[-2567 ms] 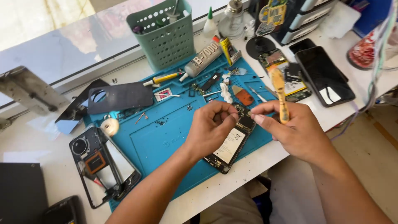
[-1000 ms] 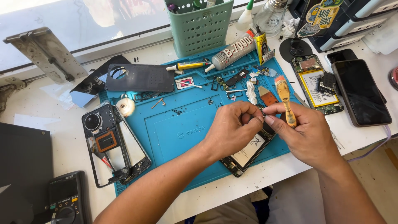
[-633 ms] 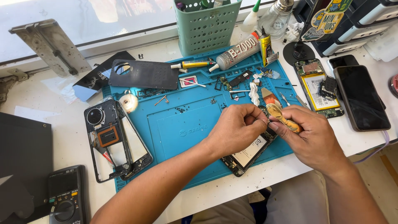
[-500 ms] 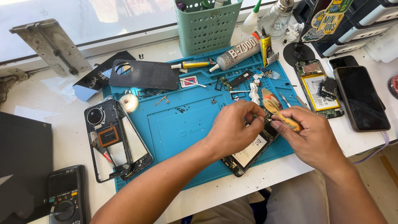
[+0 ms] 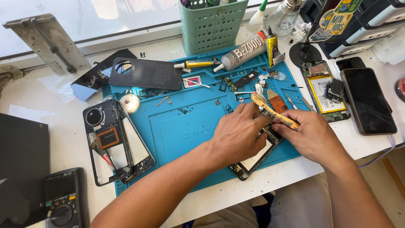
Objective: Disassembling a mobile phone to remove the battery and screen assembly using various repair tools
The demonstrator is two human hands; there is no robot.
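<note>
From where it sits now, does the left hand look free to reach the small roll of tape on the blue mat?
Probably yes. The left hand rests on the opened phone, and the stretch of blue mat between it and the tape roll holds only tiny screws; nothing tall stands between them.

White bench (image 5: 42,139) carries blue mat (image 5: 185,126), multimeter (image 5: 63,198).

Bright daylight, coming from the window (image 5: 105,21) at top; glass is blown out white w/ glare. White table (image 5: 50,97) near overexposed at top left. Soft shadows fall toward the viewer under both forearms. Blue mat (image 5: 185,126) evenly lit, sharp. Slight wide-angle bend at edges; no motion blur.
</note>
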